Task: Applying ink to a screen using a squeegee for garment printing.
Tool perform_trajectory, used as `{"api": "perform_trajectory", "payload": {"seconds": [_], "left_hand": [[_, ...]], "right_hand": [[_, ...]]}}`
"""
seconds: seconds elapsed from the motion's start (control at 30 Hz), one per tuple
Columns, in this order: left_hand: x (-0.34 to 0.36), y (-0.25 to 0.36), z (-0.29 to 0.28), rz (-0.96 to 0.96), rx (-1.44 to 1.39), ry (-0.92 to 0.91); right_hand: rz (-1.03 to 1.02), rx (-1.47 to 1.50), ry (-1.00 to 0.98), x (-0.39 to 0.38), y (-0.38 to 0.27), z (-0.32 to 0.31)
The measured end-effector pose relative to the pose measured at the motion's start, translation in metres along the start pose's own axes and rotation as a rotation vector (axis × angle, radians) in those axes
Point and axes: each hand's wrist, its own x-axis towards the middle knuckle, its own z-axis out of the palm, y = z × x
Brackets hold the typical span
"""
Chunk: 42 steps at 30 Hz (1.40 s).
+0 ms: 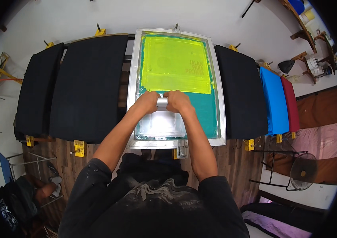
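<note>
My left hand and my right hand sit side by side, fingers wrapped round the pale handle of a squeegee. They are over the middle of a screen-printing screen with a silvery metal frame. Beyond my hands, a large yellow-green area with faint lettering fills the far part of the mesh. Teal emulsion borders it and covers the near right part. Just on my side of the squeegee is a shiny whitish patch; I cannot tell whether it is ink or glare. The squeegee's blade is hidden.
Black cloth-covered boards flank the screen on both sides, then a blue one and a dark red one at right. Yellow clamps line the edges. A fan stands at right; a person sits at lower left.
</note>
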Motion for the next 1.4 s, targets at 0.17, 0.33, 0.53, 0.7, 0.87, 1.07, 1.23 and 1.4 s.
{"api": "perform_trajectory", "payload": {"seconds": [0.17, 0.33, 0.53, 0.7, 0.87, 1.07, 1.23, 1.4], "left_hand": [[-0.009, 0.0, 0.009, 0.024, -0.037, 0.081], [-0.016, 0.0, 0.019, 0.045, -0.014, 0.13], [-0.034, -0.001, 0.04, 0.059, -0.056, 0.211], [-0.068, 0.01, 0.056, 0.075, -0.079, 0.199], [-0.116, 0.025, 0.065, -0.027, -0.068, 0.109], [-0.097, 0.016, 0.05, 0.001, -0.076, -0.068], [-0.053, 0.016, 0.016, 0.019, -0.062, 0.02], [-0.038, 0.001, 0.041, 0.096, -0.113, 0.194]], "right_hand": [[-0.014, -0.009, 0.018, -0.01, -0.003, 0.003], [-0.001, -0.01, 0.077, -0.018, -0.005, 0.013], [-0.048, 0.02, 0.156, -0.036, -0.003, 0.031], [-0.051, 0.045, 0.152, -0.072, -0.005, 0.047], [-0.072, 0.084, 0.155, -0.112, -0.014, 0.07], [-0.078, 0.074, 0.005, -0.107, -0.014, 0.046], [-0.065, -0.042, 0.044, -0.062, -0.01, 0.007], [-0.117, -0.023, 0.18, -0.046, 0.007, 0.036]]}}
